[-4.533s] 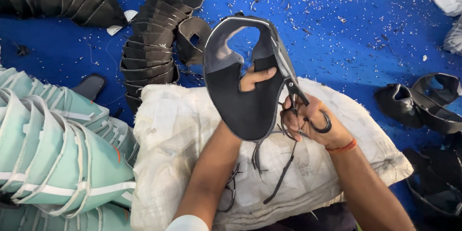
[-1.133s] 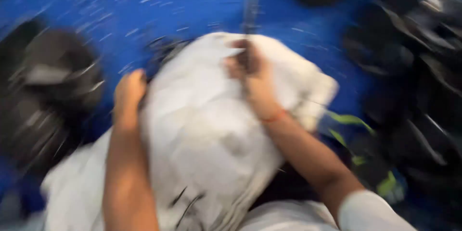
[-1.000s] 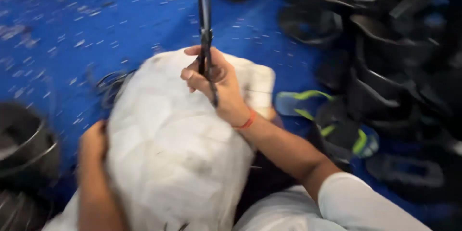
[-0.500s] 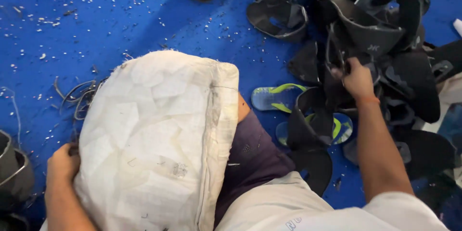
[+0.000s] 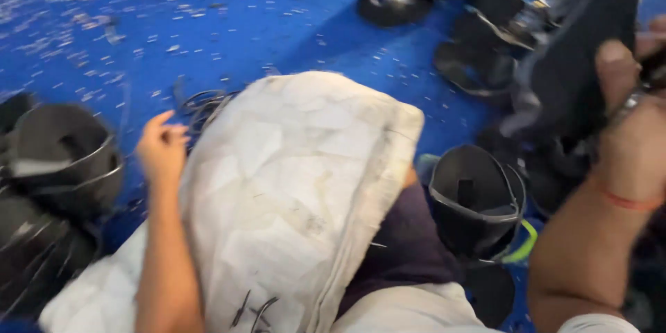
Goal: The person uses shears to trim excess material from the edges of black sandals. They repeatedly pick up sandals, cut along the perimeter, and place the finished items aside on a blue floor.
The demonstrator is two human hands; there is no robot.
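While blurred, right hand (image 5: 628, 107) grips black sole piece (image 5: 579, 55), edge-cropped

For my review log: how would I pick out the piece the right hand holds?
Start at the white sack over the lap and look to the upper right edge. There the right hand lifts a black sandal piece, the only one raised off the blue floor.

Right hand (image 5: 635, 90) smeared by blur at the frame edge, black sandal piece (image 5: 590, 35) cut off above.
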